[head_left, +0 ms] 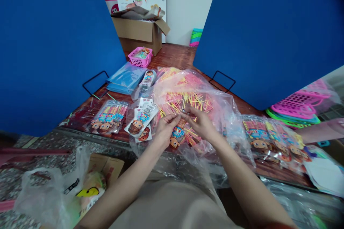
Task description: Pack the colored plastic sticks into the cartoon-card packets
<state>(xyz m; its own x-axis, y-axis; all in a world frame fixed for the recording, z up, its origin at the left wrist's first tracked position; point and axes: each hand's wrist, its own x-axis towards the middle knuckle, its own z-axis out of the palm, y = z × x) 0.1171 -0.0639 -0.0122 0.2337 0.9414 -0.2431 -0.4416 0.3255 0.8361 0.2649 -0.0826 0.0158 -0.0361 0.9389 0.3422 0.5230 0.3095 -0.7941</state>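
Note:
In the middle of the head view, my left hand [166, 127] and my right hand [201, 122] meet with thumbs and fingers pinched together. They grip the upper end of a clear packet [176, 136] printed with a cartoon face; its top edge is hidden by my fingers. Beneath and behind them lies a large clear plastic bag [227, 109], spread open around a heap of thin pink and yellow sticks [197, 100]. Left of my left hand rests a small pile of white printed cards [139, 120] with cartoon faces.
Filled stick packets lie at left [109, 116] and right [262, 137]. Behind are blue plastic sheets [126, 78], a pink basket [140, 57] and a cardboard box [137, 30]. Blue panels [53, 43] flank the table. Another person's arm [319, 131] reaches in at right.

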